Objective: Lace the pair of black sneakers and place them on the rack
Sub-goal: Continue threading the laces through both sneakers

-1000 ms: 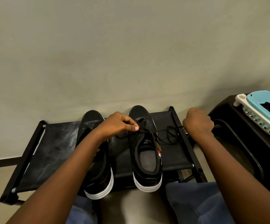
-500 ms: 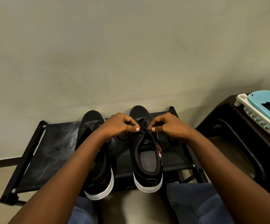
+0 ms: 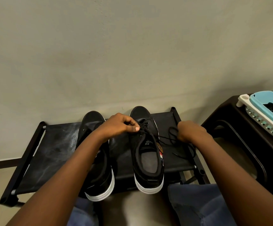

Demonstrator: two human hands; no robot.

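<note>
- Head view looks down on my two bare arms reaching over a low black rack (image 3: 51,149) set against a pale wall.
- Both black sneakers stand on the rack, toes to the wall, white soles toward me; the left sneaker (image 3: 98,162) lies partly under my left forearm.
- My left hand (image 3: 121,123) pinches the black lace (image 3: 170,137) at the eyelets of the right sneaker (image 3: 147,150), thumb and fingers curled tight on it.
- My right hand (image 3: 191,131) sits off to the right of that sneaker, above the rack's edge, fingers curled round the lace, which runs taut from the eyelets to it.
- Slack loops of lace lie on the rack just under my right hand.
- Jeans cover my knees at the bottom.
- A dark stool (image 3: 240,144) stands to the right, carrying a blue and white basket (image 3: 269,110).
</note>
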